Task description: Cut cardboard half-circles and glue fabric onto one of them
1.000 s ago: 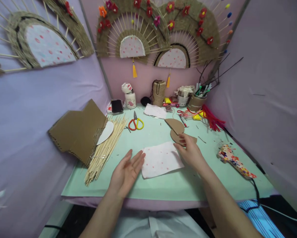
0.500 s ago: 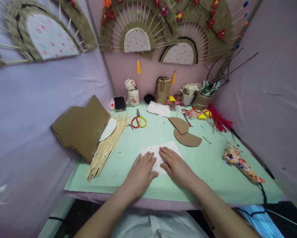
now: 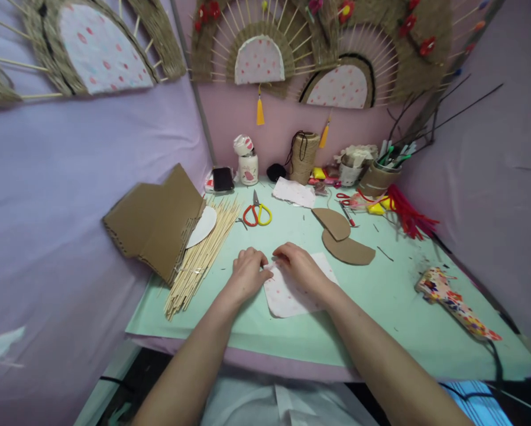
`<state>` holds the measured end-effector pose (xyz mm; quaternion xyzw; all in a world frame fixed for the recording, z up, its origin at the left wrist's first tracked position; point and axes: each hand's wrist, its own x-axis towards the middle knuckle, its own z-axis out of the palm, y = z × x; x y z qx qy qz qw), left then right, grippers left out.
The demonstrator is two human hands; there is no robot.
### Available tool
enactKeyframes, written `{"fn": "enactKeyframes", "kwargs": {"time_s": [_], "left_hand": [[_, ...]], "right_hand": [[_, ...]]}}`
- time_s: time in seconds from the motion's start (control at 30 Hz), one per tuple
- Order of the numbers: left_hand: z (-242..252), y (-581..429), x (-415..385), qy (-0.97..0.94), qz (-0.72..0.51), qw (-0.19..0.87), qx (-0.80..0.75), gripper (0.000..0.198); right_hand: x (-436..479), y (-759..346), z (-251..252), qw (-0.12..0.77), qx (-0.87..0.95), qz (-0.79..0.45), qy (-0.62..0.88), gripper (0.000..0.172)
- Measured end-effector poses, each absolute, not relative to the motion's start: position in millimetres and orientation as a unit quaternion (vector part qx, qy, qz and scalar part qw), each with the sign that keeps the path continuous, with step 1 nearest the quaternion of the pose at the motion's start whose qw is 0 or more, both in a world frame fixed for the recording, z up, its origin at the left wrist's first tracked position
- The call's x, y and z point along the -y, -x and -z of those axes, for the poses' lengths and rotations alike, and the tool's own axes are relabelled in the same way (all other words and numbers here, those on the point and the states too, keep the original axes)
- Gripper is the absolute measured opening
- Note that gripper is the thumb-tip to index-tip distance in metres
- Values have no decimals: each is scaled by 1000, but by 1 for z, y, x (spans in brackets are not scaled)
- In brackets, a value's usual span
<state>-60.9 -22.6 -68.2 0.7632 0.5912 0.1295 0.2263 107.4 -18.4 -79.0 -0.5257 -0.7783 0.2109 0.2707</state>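
A small white cloth [image 3: 287, 299] with pinkish-red dots lies on the table in front of me. At its far left corner, my left hand [image 3: 248, 273] has thumb and fingers closed on the edge. My right hand [image 3: 303, 271] reaches across the cloth, its bent fingers pinching the far edge close to the left fingertips. The palm and wrist of the right hand cover part of the cloth. Beyond it, two half-round cardboard pieces [image 3: 347, 247] overlap. Scissors [image 3: 256, 214] with one red and one yellow handle rest farther back.
On the left are a bundle of thin sticks [image 3: 203, 260], a white half-round piece [image 3: 203, 228] and folded cardboard [image 3: 154, 219]. A flower-patterned glue gun [image 3: 456, 305] lies right. Twine [image 3: 304, 157], a white bottle [image 3: 248, 168] and a pen holder [image 3: 378, 177] stand behind.
My hands were lying flat on the cloth; now both have gone to its far left corner and closed on the edge. More of the cloth shows. The view has shifted slightly.
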Motion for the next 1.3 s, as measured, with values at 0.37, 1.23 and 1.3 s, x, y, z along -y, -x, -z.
{"fn": "enactKeyframes", "kwargs": {"time_s": [0.37,1.23,1.3], "left_hand": [[66,64,26,-740,-217,295,-564,11],[79,65,23,-717,-301,356,-519,39],[79,65,23,-717,-298,354,-521,39]], "right_hand": [[21,-106,87,297,778,-222,507,15],[24,-110,89,337,775,-192,499,16],[24,-110,90,337,779,-190,493,15]]}}
